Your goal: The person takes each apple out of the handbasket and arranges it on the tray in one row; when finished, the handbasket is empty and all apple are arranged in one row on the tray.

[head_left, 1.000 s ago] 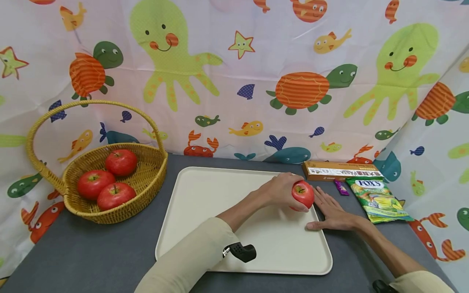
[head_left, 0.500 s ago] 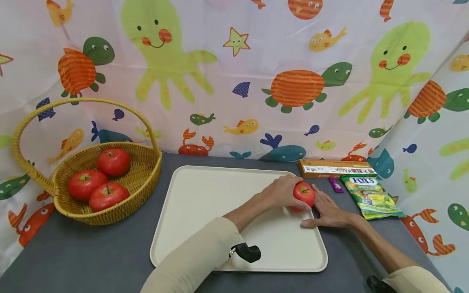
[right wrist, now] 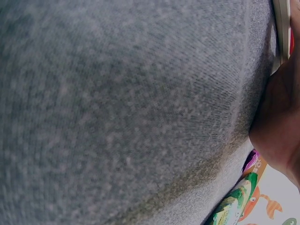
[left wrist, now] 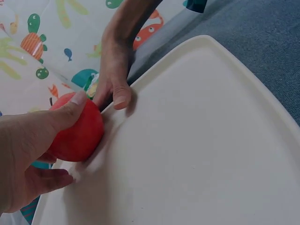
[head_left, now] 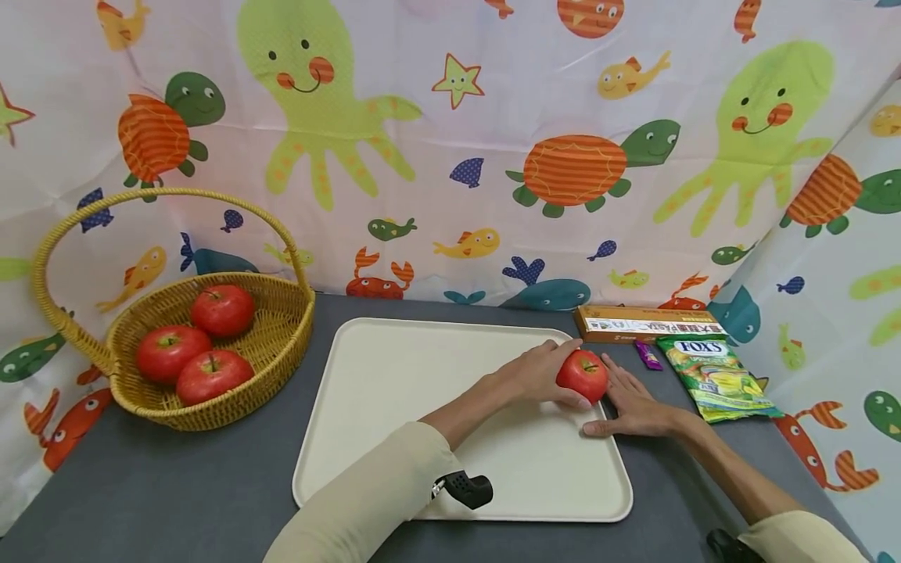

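A red apple [head_left: 582,375] sits near the right edge of the cream tray [head_left: 394,407]. Round its left side, my left hand [head_left: 538,374] holds it; in the left wrist view, the thumb lies on top of the apple [left wrist: 82,136] while other fingers are partly hidden behind and below. Flat at the tray's right rim rests my right hand [head_left: 637,407], fingers extended beside the apple and thumb over the rim. In the right wrist view only the side of the right hand [right wrist: 279,122] shows.
A yellow wicker basket [head_left: 288,352] with several red apples [head_left: 223,311] stands at the left. Beyond the right hand lie a long orange-brown box [head_left: 647,324], a small purple wrapped sweet [head_left: 648,355] and a green FOX'S bag [head_left: 714,379]. A patterned curtain [head_left: 436,172] hangs behind the grey table.
Over the last second, the head view has shifted slightly. The left hand covers a little less of the apple, which stays near the tray's right edge. The right hand stays at the rim.
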Tool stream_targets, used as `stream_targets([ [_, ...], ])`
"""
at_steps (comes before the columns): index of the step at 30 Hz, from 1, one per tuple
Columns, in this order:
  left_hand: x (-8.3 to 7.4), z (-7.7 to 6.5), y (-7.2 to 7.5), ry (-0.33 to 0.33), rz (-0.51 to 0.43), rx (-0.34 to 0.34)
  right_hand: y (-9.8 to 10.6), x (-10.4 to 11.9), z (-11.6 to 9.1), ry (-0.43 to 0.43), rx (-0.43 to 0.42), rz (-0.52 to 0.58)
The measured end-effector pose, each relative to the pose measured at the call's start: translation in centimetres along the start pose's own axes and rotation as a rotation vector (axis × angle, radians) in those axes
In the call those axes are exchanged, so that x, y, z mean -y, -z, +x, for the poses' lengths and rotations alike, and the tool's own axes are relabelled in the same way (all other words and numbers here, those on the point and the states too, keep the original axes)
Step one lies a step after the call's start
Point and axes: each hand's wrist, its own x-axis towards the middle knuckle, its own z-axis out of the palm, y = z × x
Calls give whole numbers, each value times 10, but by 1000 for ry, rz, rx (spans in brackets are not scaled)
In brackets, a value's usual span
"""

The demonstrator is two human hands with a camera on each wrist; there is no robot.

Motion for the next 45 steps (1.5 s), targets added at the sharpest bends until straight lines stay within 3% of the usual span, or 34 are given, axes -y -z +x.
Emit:
stream_targets([
  [7,1,-3,6,30,47,-10,1,-1,0,-1,8,-8],
  [14,6,-15,22,25,100,-33,2,1,1,-11,11,-2],
  [28,45,-63,68,-18,160,-143,-2,-5,0,17,-14,0],
  [40,49,-105,116,-32,208,-195,4,5,-4,35,2,47],
  [45,53,-120,132,-42,212,-221,3,2,-1,17,4,12],
])
